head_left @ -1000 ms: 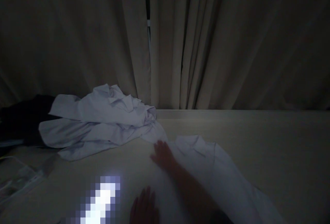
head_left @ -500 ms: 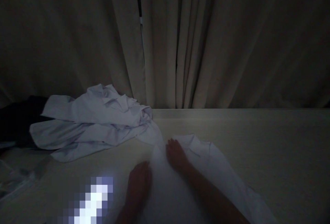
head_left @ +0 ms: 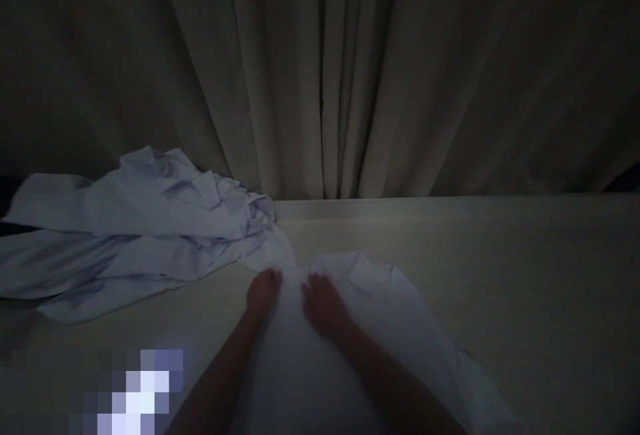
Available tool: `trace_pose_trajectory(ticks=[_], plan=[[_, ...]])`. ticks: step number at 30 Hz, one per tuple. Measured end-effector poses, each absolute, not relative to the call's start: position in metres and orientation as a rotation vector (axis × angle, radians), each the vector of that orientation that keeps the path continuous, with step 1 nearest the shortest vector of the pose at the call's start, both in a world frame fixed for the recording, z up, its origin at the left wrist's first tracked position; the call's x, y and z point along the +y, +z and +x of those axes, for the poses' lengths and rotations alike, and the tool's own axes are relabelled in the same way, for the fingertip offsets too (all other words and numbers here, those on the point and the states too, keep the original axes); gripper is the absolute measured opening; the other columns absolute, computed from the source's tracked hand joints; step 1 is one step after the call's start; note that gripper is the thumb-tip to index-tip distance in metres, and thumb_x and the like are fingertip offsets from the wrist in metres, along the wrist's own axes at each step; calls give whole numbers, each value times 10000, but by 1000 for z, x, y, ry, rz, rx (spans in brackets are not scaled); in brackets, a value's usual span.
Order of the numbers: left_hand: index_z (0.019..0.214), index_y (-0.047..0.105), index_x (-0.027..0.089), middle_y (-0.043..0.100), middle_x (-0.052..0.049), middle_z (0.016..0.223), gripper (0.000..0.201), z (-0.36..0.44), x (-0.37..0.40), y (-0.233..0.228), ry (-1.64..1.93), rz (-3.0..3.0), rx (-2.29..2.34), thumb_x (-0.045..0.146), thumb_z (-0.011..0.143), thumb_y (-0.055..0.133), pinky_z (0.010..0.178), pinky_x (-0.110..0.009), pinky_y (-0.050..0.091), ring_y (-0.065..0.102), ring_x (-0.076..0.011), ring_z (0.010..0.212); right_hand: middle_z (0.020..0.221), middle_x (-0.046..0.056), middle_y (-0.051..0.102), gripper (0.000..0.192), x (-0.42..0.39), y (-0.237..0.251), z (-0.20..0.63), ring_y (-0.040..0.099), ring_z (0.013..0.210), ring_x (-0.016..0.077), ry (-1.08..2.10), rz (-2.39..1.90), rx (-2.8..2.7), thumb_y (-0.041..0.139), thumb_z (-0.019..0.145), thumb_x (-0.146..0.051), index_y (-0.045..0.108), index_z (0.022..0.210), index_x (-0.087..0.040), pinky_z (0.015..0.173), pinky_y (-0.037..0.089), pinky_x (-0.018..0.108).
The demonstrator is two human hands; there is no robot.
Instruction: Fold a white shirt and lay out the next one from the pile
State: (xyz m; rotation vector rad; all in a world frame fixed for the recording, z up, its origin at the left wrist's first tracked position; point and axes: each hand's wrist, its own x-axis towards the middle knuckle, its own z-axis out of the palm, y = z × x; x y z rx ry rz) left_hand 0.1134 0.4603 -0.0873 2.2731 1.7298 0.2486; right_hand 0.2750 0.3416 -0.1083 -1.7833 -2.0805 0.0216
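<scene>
A thin white cloth [head_left: 295,361], perhaps a garment, is spread over the pale surface in front of me. My left hand [head_left: 264,291] is at its far left corner, with fingers closed on the edge. Close to its right, my right hand [head_left: 326,305] lies on the cloth near the far edge, fingers stretched out. Folds run through the fabric beyond the right hand. A heap of crumpled white fabric [head_left: 165,211] sits to the left, its tail reaching almost to my left hand. Whether the two fabrics touch is hard to make out in the dim light.
Beige curtains [head_left: 425,75] hang behind the pale tabletop [head_left: 540,275] and come down to its raised back edge [head_left: 450,205]. At the lower left a bright pixelated patch [head_left: 135,395] hides whatever is there. Something dark lies under the heap at the far left.
My left hand has moved forward along the cloth to its far corner and closed on the edge there. The right hand remains on the cloth. The view has shifted slightly right.
</scene>
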Motion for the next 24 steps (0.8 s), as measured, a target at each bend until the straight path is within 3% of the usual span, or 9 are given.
trace_pose_trajectory(ticks=[12, 19, 24], plan=[[949, 638, 174, 680, -131, 971, 497, 110, 465, -73, 154, 2321, 1837, 508, 876, 279, 783, -373, 454, 634, -255, 918, 1372, 127, 493, 408, 337, -100, 277, 421, 1276, 236, 7, -1794, -2116, 359, 920, -301, 506, 1275, -162, 1123, 255, 420], [1219, 545, 139, 586, -158, 1248, 479, 114, 423, -85, 343, 2720, 1614, 392, 910, 280, 976, -406, 389, 534, -250, 1147, 1344, 121, 526, 371, 331, -93, 284, 420, 1286, 227, -109, -1730, -1945, 420, 900, -289, 555, 1224, -169, 1113, 300, 428], [1311, 457, 27, 475, -216, 1380, 583, 118, 413, -109, 302, 2807, 1572, 407, 912, 266, 1082, -424, 314, 424, -284, 1294, 1372, 140, 497, 399, 313, -80, 349, 390, 1315, 224, -153, -1950, -1767, 360, 911, -248, 545, 1245, -129, 1124, 285, 424]])
